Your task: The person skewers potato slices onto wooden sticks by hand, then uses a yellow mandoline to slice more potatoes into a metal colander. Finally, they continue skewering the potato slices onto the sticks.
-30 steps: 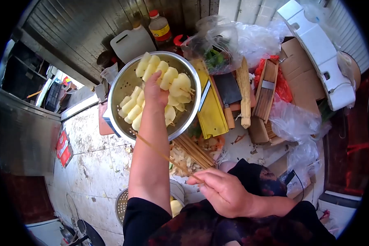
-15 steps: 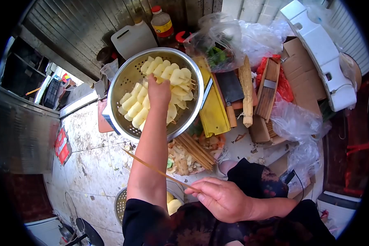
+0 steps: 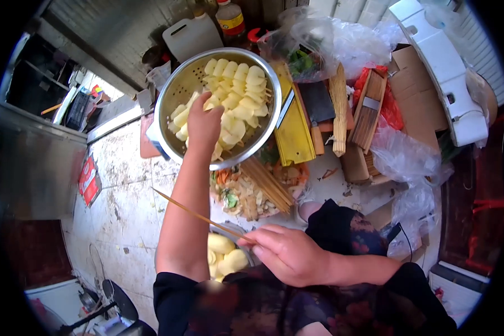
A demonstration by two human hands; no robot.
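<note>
A perforated metal colander holds skewers of pale potato slices, laid side by side. Over its left part reaches my left hand, thumb and index finger apart, at the slices; the other fingers are partly hidden. Low in front of my body, my right hand pinches one end of a thin wooden skewer. The bare stick slants up to the left, across my left forearm. Below it, whole peeled potatoes sit in a container partly covered by my arm and clothes.
A bundle of wooden skewers lies over vegetable scraps. Right of the colander are a yellow slicer, a cleaver, a wooden slicer and plastic bags. A white jug stands behind.
My left hand has shifted slightly left and down over the slices, its fingers spreading. My right hand has moved slightly left with the skewer. The view has shifted, showing more peeled potatoes.
</note>
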